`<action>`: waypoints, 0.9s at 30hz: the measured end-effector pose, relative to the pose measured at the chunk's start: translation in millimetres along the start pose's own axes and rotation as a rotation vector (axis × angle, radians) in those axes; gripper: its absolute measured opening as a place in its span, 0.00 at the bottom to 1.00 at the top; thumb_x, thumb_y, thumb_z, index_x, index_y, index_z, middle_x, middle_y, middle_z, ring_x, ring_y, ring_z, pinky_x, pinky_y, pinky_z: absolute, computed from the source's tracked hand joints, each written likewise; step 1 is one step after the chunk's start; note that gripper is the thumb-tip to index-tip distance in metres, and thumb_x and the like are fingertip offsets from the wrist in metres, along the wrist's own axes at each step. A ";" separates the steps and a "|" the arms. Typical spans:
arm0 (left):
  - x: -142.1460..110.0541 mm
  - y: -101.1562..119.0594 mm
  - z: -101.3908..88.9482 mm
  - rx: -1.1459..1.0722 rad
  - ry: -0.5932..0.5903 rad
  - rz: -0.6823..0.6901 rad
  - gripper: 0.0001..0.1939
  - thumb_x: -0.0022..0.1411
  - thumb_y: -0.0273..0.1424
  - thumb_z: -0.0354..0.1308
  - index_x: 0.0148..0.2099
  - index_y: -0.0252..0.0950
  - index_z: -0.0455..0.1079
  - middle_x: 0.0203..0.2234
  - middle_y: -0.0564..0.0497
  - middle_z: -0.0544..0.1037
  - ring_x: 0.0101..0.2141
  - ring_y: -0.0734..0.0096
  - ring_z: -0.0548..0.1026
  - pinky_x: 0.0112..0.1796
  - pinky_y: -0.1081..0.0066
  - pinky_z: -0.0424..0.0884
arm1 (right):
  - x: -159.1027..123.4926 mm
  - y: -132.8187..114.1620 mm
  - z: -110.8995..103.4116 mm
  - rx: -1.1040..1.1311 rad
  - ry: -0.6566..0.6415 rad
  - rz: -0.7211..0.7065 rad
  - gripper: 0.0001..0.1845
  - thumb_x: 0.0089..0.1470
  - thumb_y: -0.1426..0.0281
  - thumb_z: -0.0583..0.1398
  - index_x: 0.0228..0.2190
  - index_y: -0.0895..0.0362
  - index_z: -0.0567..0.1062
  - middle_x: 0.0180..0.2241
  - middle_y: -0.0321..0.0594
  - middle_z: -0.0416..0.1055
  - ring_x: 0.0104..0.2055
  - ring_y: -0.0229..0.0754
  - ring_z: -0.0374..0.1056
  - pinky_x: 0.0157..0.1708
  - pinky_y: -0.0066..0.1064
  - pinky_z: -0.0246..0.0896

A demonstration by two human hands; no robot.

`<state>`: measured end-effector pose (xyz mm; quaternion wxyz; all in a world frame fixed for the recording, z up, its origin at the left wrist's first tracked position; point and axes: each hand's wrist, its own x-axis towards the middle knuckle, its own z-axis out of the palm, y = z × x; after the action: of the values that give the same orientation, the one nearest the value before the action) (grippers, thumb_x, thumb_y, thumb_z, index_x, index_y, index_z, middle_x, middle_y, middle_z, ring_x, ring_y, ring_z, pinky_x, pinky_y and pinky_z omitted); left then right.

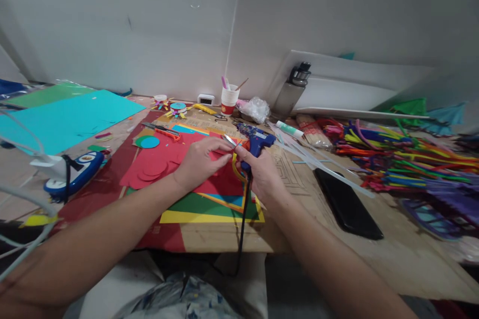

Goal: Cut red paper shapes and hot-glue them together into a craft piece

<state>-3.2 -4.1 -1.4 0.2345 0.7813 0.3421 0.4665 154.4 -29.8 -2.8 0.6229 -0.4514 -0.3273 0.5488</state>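
Observation:
My left hand (200, 159) is over red paper sheets (149, 164), thumb and fingers pinched together; whatever is between them is too small to make out. Close to those fingertips, my right hand (266, 175) is closed around a pair of scissors with metal blades (229, 140) and a yellow handle (238, 172), partly covered by the fingers. Just beyond the right hand is a blue glue gun (258, 140), its black cord (244, 219) hanging over the table edge. Green and yellow sheets (209, 216) lie beneath the red ones.
A utility knife (166, 132) and blue paper circle (149, 142) lie left of centre. Paper cups (229, 97) stand at the back. To the right are a black phone (348, 204), glue sticks (337, 175), a bottle (290, 92) and colourful pipe cleaners (411, 152).

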 end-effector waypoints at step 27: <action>6.6 0.5 1.4 -0.551 -0.139 -0.420 0.18 0.51 0.41 0.72 0.36 0.34 0.74 0.32 0.51 0.78 0.34 0.72 0.75 0.40 0.69 0.72 | -2.4 -3.0 -2.9 0.016 -0.121 0.006 0.27 0.33 0.62 0.76 0.35 0.57 0.74 0.28 0.32 0.75 0.24 0.32 0.67 0.24 0.26 0.64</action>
<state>0.4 0.5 2.0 0.5500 0.6312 0.3397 0.4286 157.7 -32.7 -0.9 0.6039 -0.4134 -0.3588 0.5794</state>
